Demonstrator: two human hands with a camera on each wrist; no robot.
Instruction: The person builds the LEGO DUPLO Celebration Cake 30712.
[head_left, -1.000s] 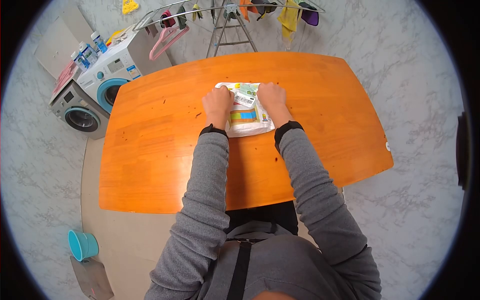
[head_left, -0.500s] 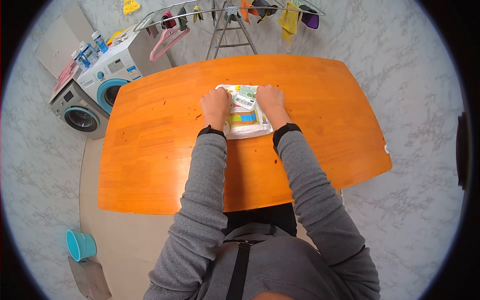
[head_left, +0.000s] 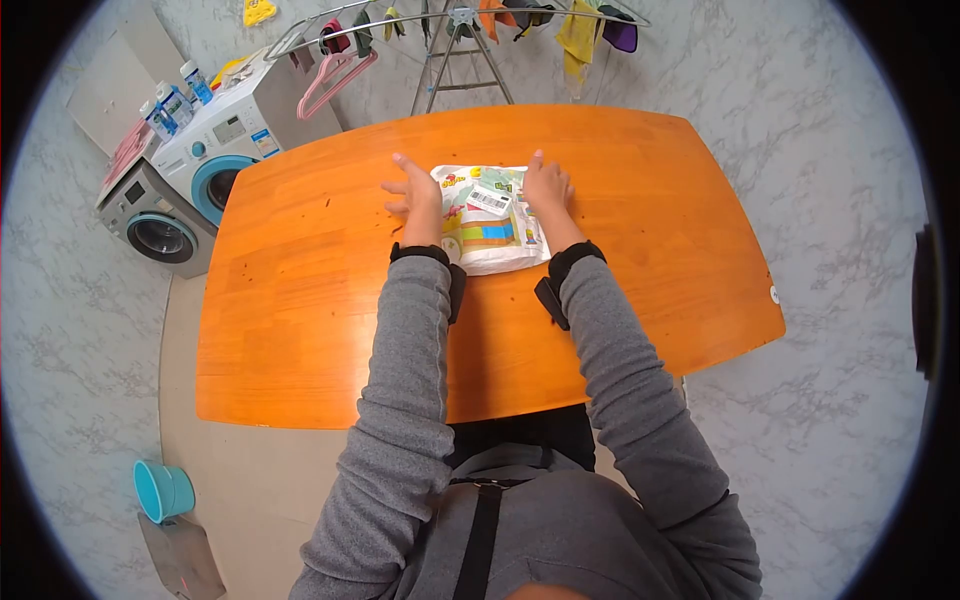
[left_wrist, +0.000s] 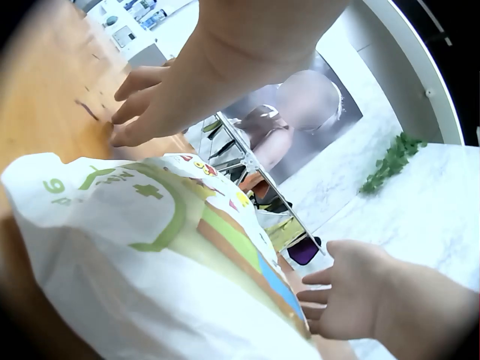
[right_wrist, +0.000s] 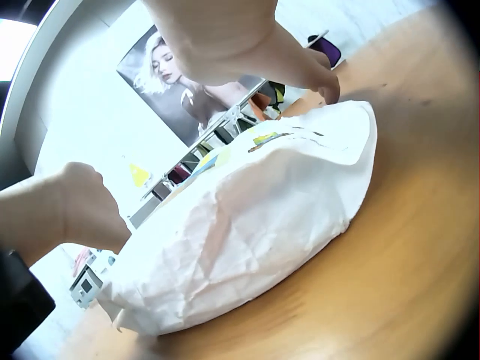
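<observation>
Left hand [head_left: 415,200] had come off packet [head_left: 487,252], fingers spread beside it. Right hand [head_left: 548,192] had loosened, fingers relaxed; contact unclear. Packet lay ungripped on tabletop [head_left: 300,300], midway across, nearer far edge.

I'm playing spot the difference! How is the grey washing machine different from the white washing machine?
The grey washing machine has pink things on top; the white washing machine has bottles. You can see the grey one's whole door, but the table hides part of the white one's. The grey one is darker; the white one is lighter. Both have round doors with blue rings.
</observation>
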